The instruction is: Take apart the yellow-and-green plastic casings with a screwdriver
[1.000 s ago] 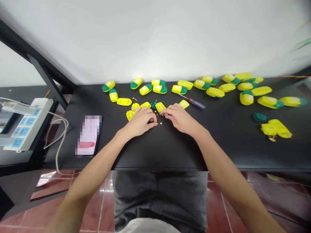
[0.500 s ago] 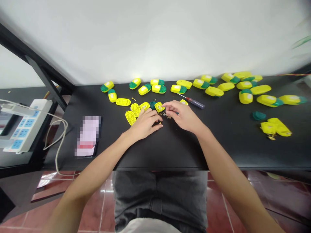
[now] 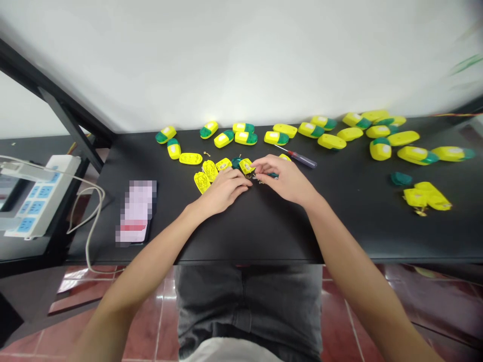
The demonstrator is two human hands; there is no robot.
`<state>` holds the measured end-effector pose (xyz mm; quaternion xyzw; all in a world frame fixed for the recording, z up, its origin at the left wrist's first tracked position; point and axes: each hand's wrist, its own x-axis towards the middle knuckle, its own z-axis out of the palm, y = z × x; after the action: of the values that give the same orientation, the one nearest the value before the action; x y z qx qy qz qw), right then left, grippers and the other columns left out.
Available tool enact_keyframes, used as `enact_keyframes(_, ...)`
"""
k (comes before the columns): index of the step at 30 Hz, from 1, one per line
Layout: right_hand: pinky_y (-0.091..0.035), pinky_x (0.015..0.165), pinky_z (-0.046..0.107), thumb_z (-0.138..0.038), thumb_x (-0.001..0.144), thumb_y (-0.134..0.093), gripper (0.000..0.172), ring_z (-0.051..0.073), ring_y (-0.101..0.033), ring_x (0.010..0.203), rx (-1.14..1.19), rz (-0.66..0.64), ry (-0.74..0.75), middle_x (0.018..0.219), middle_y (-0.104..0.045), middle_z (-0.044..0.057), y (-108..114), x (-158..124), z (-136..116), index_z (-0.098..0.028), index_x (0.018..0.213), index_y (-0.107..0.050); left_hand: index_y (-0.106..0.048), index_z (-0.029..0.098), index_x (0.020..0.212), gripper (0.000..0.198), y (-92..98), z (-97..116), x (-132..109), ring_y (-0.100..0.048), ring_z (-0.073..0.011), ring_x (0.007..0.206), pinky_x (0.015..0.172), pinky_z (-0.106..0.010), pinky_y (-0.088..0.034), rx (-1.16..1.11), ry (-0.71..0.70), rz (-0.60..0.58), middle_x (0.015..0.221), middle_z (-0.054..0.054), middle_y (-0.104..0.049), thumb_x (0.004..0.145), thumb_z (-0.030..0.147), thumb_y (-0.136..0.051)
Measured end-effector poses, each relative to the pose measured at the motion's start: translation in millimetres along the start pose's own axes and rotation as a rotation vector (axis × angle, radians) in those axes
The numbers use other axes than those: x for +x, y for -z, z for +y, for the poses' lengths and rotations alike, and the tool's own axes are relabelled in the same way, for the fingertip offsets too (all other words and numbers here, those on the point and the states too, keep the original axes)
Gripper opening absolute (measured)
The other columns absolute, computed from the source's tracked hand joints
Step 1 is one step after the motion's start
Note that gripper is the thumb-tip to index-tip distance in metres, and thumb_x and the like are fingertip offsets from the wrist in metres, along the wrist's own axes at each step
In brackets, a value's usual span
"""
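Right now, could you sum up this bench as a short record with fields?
Left hand: beside open yellow shells, grip unclear
Right hand: by small loose parts, grip unclear
Tool: screwdriver, lying beyond the right hand
Surface: black table, yellow-and-green casings along its back
Left side: phone on the table
Right side: green piece beside yellow pieces

Yellow half-shells [image 3: 210, 171] are laid open side up, clustered, moulded insides exposed. Another open yellow housing [image 3: 246, 166] is set slightly angled to their right, dark green piece [image 3: 236, 162] placed just beside it. Tiny loose parts [image 3: 261, 182] are scattered in front, partly hidden.
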<state>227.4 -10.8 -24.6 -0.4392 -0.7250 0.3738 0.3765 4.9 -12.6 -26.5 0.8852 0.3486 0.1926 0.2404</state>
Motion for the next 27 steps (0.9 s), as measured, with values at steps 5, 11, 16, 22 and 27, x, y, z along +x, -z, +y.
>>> enact_keyframes(5, -0.060, 0.097, 0.046, -0.020, 0.087, -0.068, 0.021, 0.022, -0.072, 0.095, 0.080, 0.000, -0.053, 0.102, -0.075, 0.005, 2, 0, -3, -0.024, 0.106, -0.072, -0.072, 0.022, 0.104, 0.021, 5.0, 0, 1, -0.063, -0.0219, 0.105, 0.098, -0.040, -0.048, -0.138, 0.010, 0.073, 0.106, -0.007, -0.071, 0.104, 0.029, -0.053)
enact_keyframes(11, -0.062, 0.095, 0.045, -0.026, 0.082, -0.075, 0.020, 0.022, -0.074, 0.092, 0.209, -0.001, -0.095, 0.095, -0.077, 0.005, 8, 1, -12, -0.023, 0.102, -0.072, -0.070, 0.020, 0.098, 0.016, 10.6, 3, 3, -0.064, -0.0188, 0.095, 0.093, -0.035, -0.049, -0.278, 0.019, 0.133, 0.099, -0.006, -0.073, 0.103, 0.027, -0.056)
enact_keyframes(16, -0.063, 0.094, 0.047, -0.039, 0.076, -0.085, 0.029, 0.023, -0.075, 0.089, 0.262, 0.035, -0.116, 0.092, -0.078, 0.004, 11, 0, -19, -0.023, 0.098, -0.073, -0.069, 0.020, 0.099, 0.016, 14.2, 10, 3, -0.067, -0.0162, 0.091, 0.082, -0.030, -0.050, -0.438, 0.132, 0.099, 0.098, -0.004, -0.076, 0.102, 0.026, -0.054)
enact_keyframes(22, -0.064, 0.088, 0.043, -0.043, 0.073, -0.089, 0.032, 0.021, -0.075, 0.084, 0.329, 0.055, -0.125, 0.088, -0.078, 0.003, 11, -1, -25, -0.023, 0.092, -0.074, -0.074, 0.020, 0.097, 0.017, 17.8, 15, 3, -0.068, -0.0162, 0.090, 0.080, -0.029, -0.050, -0.541, 0.158, 0.177, 0.100, -0.005, -0.077, 0.098, 0.033, -0.063)
enact_keyframes(27, -0.065, 0.085, 0.041, -0.043, 0.068, -0.093, 0.033, 0.020, -0.074, 0.079, 0.369, 0.085, -0.127, 0.083, -0.078, 0.002, 10, -2, -30, -0.023, 0.087, -0.075, -0.077, 0.019, 0.095, 0.023, 18.6, 14, 4, -0.066, -0.0148, 0.083, 0.077, -0.028, -0.049, -0.632, 0.152, 0.214, 0.096, -0.006, -0.077, 0.092, 0.041, -0.073)
